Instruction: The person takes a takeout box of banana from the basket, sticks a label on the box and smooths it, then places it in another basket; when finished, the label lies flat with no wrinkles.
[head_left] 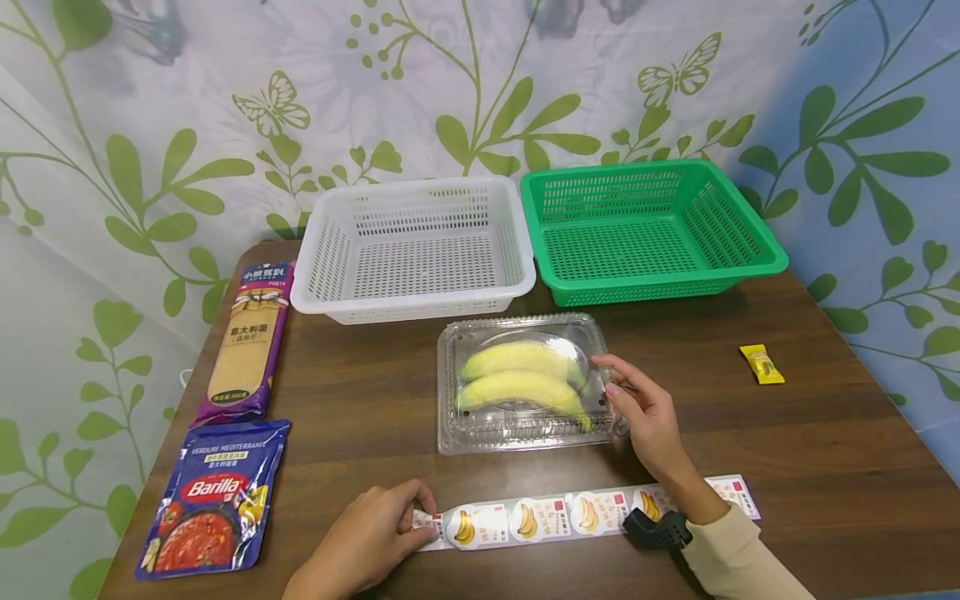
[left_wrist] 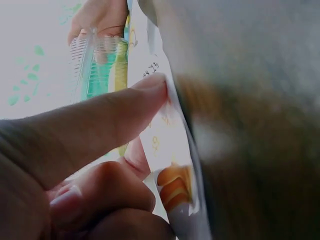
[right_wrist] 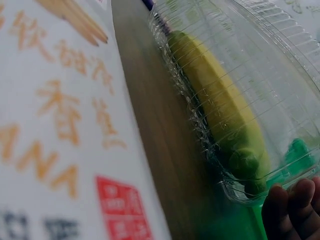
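Pinching left end of banana label strip: left hand, lower centre | right hand apart from it, relaxed fingertips touching clear box's right edge | clear box, two bananas inside, centre | white basket, green basket upper | pasta pack, sauce pouch left | yellow packet right, on worktop

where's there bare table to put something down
Bare table lies between the clear box and the pasta pack and sauce pouch, and again between the right hand and the yellow packet. Crowded: the back, with the white basket and green basket, and the front middle, with the label strip and left hand.
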